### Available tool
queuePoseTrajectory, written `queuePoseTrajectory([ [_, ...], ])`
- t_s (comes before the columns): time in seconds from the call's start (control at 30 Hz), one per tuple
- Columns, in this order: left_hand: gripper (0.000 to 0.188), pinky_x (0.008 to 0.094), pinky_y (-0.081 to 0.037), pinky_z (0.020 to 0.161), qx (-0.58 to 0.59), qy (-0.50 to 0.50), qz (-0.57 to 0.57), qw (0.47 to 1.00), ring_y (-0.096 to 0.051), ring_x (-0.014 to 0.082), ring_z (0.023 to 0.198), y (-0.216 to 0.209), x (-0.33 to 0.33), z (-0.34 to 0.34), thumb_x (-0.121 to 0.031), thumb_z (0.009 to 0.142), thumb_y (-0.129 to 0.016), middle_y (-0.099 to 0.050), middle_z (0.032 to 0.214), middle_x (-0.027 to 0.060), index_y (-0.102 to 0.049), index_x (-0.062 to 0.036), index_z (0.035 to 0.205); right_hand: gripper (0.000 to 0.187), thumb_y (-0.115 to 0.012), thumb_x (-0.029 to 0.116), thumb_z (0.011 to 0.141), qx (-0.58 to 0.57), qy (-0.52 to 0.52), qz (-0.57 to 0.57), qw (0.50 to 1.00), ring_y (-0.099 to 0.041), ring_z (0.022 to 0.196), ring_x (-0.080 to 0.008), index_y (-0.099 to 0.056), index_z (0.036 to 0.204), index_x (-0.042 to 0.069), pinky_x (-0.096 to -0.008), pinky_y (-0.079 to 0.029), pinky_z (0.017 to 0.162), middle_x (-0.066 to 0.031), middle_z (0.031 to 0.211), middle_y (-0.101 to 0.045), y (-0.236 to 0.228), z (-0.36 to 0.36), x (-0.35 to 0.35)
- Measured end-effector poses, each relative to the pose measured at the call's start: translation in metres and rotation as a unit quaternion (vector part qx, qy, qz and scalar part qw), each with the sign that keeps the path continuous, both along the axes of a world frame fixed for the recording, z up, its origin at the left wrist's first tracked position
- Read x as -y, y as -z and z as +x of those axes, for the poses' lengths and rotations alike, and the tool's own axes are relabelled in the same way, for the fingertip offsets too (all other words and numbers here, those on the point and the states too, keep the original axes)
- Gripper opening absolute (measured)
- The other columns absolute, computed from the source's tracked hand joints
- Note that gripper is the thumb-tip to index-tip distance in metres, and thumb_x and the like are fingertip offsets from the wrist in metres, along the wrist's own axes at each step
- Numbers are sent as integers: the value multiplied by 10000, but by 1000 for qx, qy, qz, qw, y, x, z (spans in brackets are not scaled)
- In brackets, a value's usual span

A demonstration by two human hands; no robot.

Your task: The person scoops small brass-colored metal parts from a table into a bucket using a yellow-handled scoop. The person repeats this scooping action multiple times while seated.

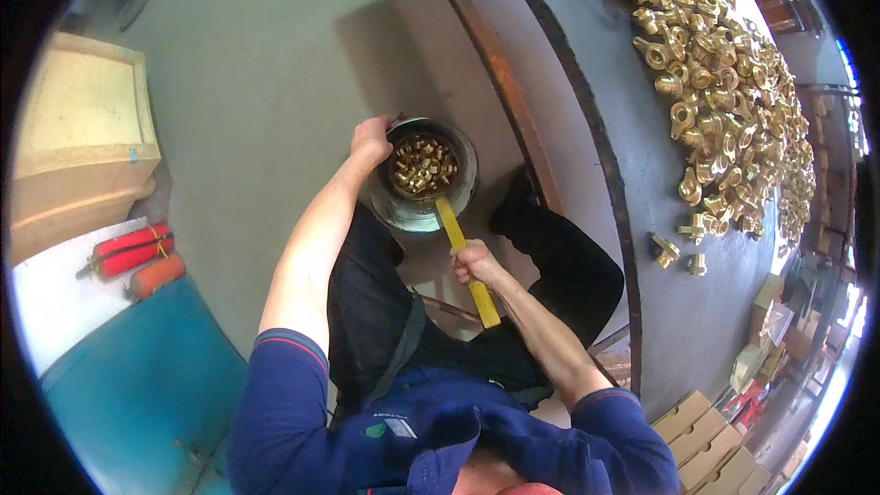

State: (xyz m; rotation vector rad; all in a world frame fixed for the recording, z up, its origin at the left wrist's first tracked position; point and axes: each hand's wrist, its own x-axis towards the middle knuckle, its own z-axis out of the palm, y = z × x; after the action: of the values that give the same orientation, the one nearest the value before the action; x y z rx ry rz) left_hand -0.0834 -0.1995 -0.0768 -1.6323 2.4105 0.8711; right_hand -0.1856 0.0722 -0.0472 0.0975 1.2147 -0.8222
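Note:
Between my legs stands a round metal pot [405,214] with small brass pieces [423,165] heaped inside it. My left hand [371,140] is closed on the pot's far left rim; its fingertips are partly hidden. A flat yellow bar [484,304] is wrapped in the fist of my right hand [477,262]. The bar's far end lies at the near edge of the pot's opening, and its other end points back toward my lap.
On the right, a dark-topped table [674,321] bears a big pile of brass fittings [724,101], with loose ones near its edge. Cardboard boxes [701,435] sit lower right. Leftward are a wooden crate [87,115], red cylinders [133,252] and a teal surface [137,367].

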Motion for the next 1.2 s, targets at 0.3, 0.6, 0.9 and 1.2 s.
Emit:
queuePoseTrajectory([
  [0.3,293,366,-434,743,6,18,14,1000,-542,305,863,-5,-6,5,-26,588,-530,-581,874,144,-586,-83,871,43,-442,41,670,32,5,-14,999,-351,378,-103,-462,676,4,-240,-281,343,-58,507,-401,32,-6,22],
  [0.6,307,372,-439,723,15,15,24,1000,-542,310,850,-2,-5,-6,-18,587,-519,-579,865,151,-580,-79,881,145,-376,-4,606,88,27,3,996,-317,375,-92,-445,732,5,-231,-257,345,-36,510,-372,9,0,5],
  [0.9,312,381,-447,728,-5,65,-3,998,-546,317,826,-7,-6,-8,-35,586,-551,-582,846,150,-578,-84,894,82,-418,37,673,65,5,5,998,-329,381,-96,-451,732,-9,-240,-281,344,-65,534,-399,64,-4,8],
  [1.2,274,398,-436,701,-49,79,-3,996,-541,337,804,-6,-10,-8,-29,588,-493,-581,819,153,-567,-73,849,118,-379,27,658,162,34,29,986,-251,383,-69,-409,772,29,-219,-210,346,-10,516,-308,76,-11,-9],
])
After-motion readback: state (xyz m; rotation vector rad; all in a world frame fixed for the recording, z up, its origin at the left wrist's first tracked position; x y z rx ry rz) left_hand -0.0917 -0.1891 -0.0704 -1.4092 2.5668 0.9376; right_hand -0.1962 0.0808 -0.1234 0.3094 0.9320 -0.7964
